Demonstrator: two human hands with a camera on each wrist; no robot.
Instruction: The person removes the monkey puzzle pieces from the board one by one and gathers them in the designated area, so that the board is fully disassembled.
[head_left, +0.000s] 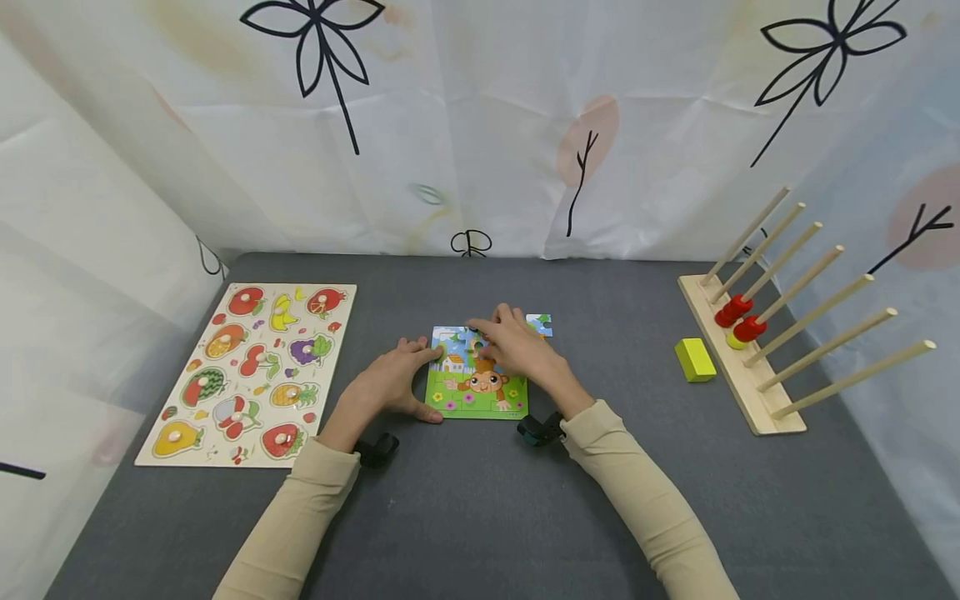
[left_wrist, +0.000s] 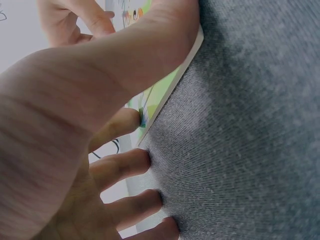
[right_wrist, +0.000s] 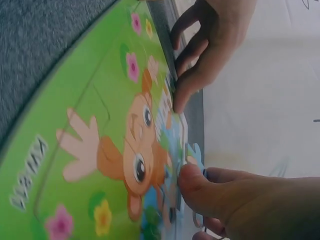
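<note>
A jigsaw puzzle [head_left: 480, 406] with a cartoon monkey on green grass lies flat on the table. My left hand [head_left: 392, 379] is spread along its left side, thumb at the near left corner and index fingertip on the left edge; the other fingertips touch the table [left_wrist: 240, 150]. Over the puzzle's upper part, my right hand [head_left: 520, 346] pinches a puzzle piece [right_wrist: 196, 154] between thumb and fingers, which mostly hide it from above. Another puzzle piece [head_left: 538, 323], blue and white, lies beyond the far right corner.
On the left lies a wooden fruit puzzle board [head_left: 243, 375]. To the right stands a wooden peg rack [head_left: 742, 362] with tilted-looking rods and a few red and yellow beads. A yellow block [head_left: 695, 360] sits beside it. Printed cloth [head_left: 495, 167] hangs behind the table.
</note>
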